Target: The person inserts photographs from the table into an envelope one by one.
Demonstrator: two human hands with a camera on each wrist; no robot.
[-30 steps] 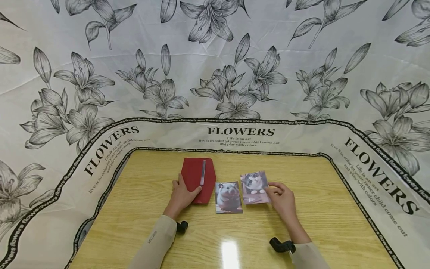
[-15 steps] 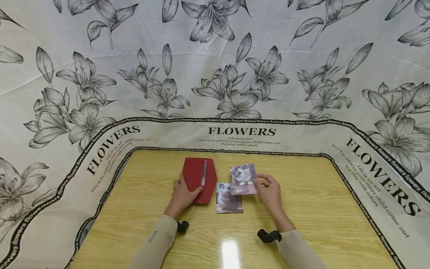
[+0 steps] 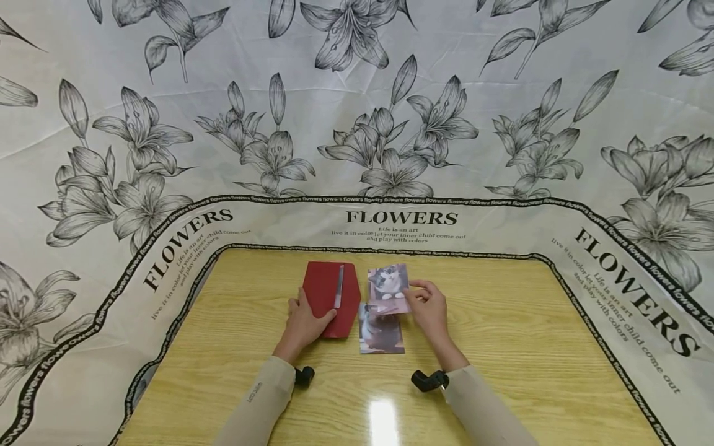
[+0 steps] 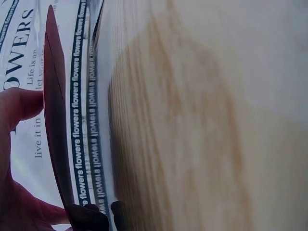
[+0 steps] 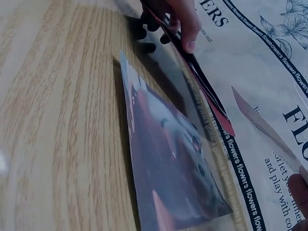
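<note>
My left hand (image 3: 305, 325) grips a red envelope (image 3: 326, 282) by its lower left part, thumb on its front. In the left wrist view the envelope (image 4: 55, 106) appears nearly edge-on, between thumb and fingers. A narrow greyish strip (image 3: 338, 288) shows along its front near the flap side; what it belongs to is unclear. Between thumb and fingers my right hand (image 3: 429, 313) pinches the right edge of a cat photo (image 3: 387, 285). That photo overlaps the upper part of a hamster photo (image 3: 382, 337), which lies on the table. In the right wrist view the cat photo (image 5: 264, 125) is raised above the hamster photo (image 5: 168, 163).
The wooden table (image 3: 502, 347) extends on both sides of the hands. A white cloth (image 3: 401, 226) with printed flowers and lettering stands around its back and sides. Black wrist cameras (image 3: 429, 380) sit at both cuffs. Light reflects off the table's front.
My right hand has carried the cat photo leftward and slightly away from me, from beside the hamster photo to over its upper part. The left hand and envelope stay in place.
</note>
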